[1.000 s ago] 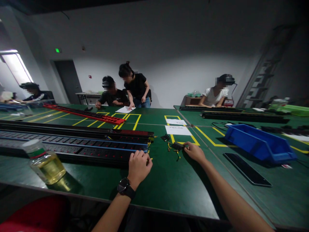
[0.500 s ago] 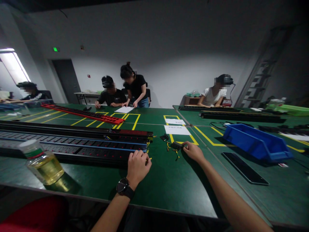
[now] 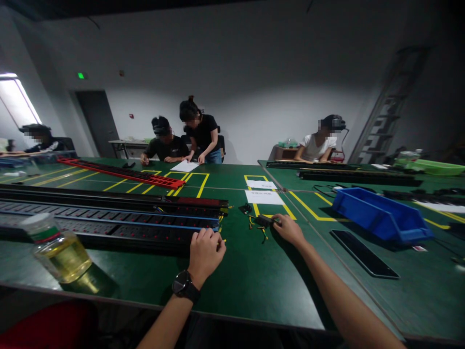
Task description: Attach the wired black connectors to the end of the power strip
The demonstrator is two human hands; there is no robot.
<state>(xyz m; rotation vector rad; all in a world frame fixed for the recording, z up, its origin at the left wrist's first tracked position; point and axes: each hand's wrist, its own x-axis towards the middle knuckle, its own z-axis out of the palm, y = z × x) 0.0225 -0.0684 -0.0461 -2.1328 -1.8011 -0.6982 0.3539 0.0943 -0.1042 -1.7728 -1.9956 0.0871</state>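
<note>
My left hand [image 3: 206, 253], with a black watch [image 3: 183, 284] on its wrist, is closed over the near right end of a long black power strip [image 3: 145, 233]. The strip has rows of sockets with small red dots. Its fingertips are partly hidden behind the hand, and yellow-green wire ends [image 3: 220, 224] stick out close by. On the table to the right, my right hand [image 3: 288, 229] pinches the end of a small black block [image 3: 264, 220]. Short yellow-green wires [image 3: 264, 234] lie beside that block, and small black parts [image 3: 246, 208] lie just beyond it.
A bottle of yellow liquid [image 3: 60, 252] stands at the left front. To the right are a blue bin [image 3: 378, 218] and a dark tablet-like slab [image 3: 364, 253]. White paper sheets [image 3: 264, 197] lie ahead, a red rack [image 3: 123, 172] farther left. Several people sit or stand across the green table [image 3: 247, 286].
The view has shifted slightly, so everything sits a little farther left in the picture. Both hands keep nearly the same position and grip.
</note>
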